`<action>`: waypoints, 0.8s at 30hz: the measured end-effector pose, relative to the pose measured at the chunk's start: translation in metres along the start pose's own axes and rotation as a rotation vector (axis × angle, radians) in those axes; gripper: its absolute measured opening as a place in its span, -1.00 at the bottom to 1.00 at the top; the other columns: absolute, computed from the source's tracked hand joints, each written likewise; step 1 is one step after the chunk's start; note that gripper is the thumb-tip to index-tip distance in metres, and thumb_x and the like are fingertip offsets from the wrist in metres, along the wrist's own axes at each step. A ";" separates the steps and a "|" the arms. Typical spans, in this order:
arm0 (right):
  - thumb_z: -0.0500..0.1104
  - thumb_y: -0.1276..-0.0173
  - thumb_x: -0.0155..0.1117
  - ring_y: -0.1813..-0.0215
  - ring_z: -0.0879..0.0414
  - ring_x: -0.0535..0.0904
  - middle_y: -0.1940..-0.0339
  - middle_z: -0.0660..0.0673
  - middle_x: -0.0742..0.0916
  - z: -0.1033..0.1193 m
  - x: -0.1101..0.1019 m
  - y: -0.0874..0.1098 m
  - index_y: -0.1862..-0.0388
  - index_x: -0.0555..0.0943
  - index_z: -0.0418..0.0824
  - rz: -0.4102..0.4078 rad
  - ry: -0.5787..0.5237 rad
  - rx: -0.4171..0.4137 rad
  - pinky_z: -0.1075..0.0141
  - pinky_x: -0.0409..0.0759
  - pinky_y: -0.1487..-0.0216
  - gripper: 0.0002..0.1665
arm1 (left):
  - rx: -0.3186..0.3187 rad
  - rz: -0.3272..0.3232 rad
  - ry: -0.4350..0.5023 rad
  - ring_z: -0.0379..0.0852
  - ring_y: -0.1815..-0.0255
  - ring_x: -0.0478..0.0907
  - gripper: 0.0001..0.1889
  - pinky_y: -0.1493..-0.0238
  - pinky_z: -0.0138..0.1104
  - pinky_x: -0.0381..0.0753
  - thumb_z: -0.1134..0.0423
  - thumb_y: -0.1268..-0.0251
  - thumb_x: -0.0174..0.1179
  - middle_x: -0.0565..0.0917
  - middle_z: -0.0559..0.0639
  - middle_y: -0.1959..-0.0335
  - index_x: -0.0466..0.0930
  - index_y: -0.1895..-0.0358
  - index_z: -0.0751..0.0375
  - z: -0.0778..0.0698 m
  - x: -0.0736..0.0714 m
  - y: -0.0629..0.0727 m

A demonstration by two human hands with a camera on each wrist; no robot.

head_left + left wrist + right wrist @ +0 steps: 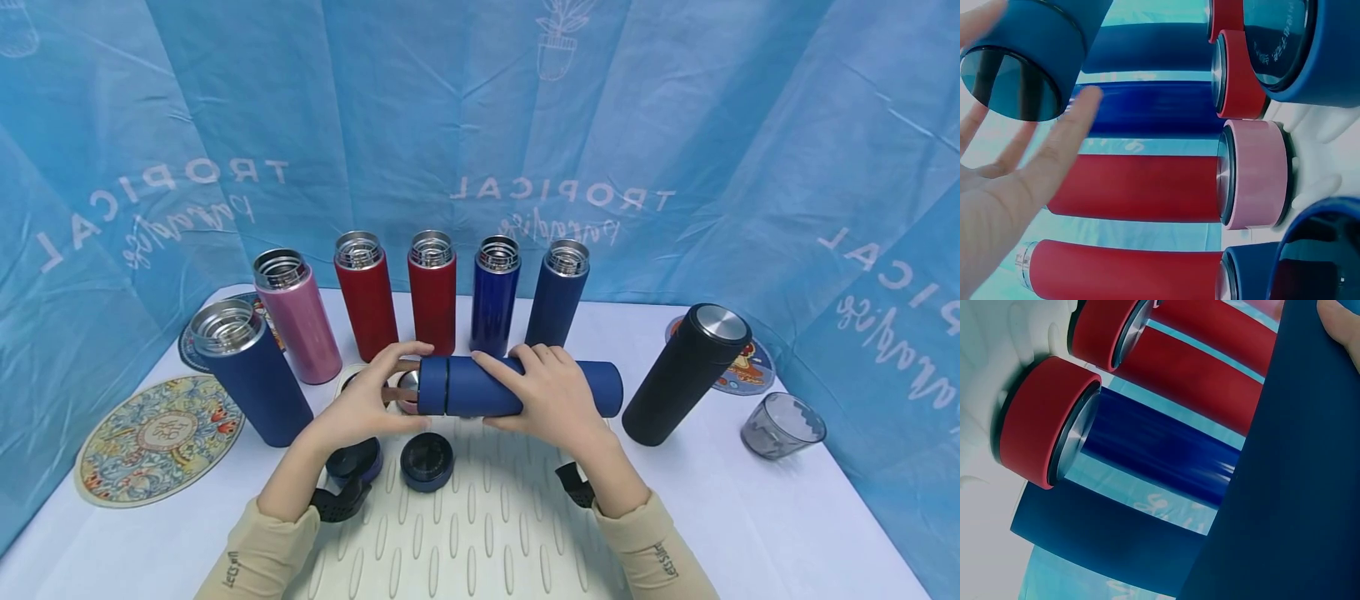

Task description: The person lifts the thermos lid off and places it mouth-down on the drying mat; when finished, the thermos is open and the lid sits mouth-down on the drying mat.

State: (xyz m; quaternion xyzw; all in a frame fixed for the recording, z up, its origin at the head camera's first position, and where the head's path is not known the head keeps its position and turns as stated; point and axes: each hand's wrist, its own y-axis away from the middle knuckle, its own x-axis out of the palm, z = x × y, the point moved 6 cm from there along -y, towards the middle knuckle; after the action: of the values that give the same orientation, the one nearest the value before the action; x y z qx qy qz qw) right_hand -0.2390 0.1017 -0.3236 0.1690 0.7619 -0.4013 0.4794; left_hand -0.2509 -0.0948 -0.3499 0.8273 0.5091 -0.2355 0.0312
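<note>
A blue thermos bottle [480,387] lies sideways in the air above the mat, its closed lid [432,386] pointing left. My right hand [558,396] grips the bottle's body from above. Beside the lid, my left hand [367,400] has its fingers spread around the end; in the left wrist view the fingers are fairly straight near the dark glossy lid top [1013,84]. Whether they touch it I cannot tell. Below lie two dark blue lids [427,462]. Behind the bottle, partly hidden, are a pink lid [1259,175] and red lids [1047,422].
Lidless bottles stand behind: blue [258,383], pink [300,321], two red [433,308], glossy blue [493,300] and dark blue [557,300]. On the right stand a closed black bottle [678,383] and a glass [780,427]. A ribbed mat [471,533] and patterned placemat [161,437] cover the table.
</note>
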 end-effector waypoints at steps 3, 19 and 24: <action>0.46 0.15 0.32 0.15 -0.07 0.54 0.16 -0.15 0.60 0.000 0.000 0.001 -0.33 0.29 0.23 -0.004 -0.005 -0.001 0.09 0.50 0.04 0.01 | 0.000 -0.026 -0.014 0.17 -0.10 0.44 -0.22 0.09 -0.16 0.60 0.35 0.13 0.43 0.35 0.18 -0.18 0.24 -0.25 0.05 0.000 -0.002 0.000; 0.46 0.14 0.32 0.16 -0.06 0.55 0.16 -0.14 0.61 -0.001 -0.002 0.001 -0.32 0.31 0.22 -0.019 0.001 -0.011 0.10 0.51 0.05 0.00 | -0.062 0.010 -0.023 0.15 -0.14 0.40 -0.20 0.02 -0.15 0.56 0.17 -0.09 0.31 0.27 0.18 -0.26 0.07 -0.38 -0.01 0.007 0.001 -0.002; 0.44 0.15 0.34 0.14 -0.06 0.54 0.16 -0.14 0.61 -0.003 -0.002 0.001 -0.32 0.32 0.22 -0.014 0.003 -0.001 0.10 0.51 0.04 -0.01 | 0.032 -0.008 0.037 0.17 -0.20 0.36 -0.16 0.03 -0.15 0.58 0.36 0.10 0.42 0.24 0.10 -0.26 0.18 -0.32 0.00 -0.001 0.002 -0.002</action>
State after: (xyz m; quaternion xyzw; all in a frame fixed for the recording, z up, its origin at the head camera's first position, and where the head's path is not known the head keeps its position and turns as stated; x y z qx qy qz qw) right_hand -0.2394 0.1049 -0.3212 0.1641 0.7641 -0.4042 0.4752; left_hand -0.2512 -0.0919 -0.3492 0.8299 0.5090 -0.2284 0.0075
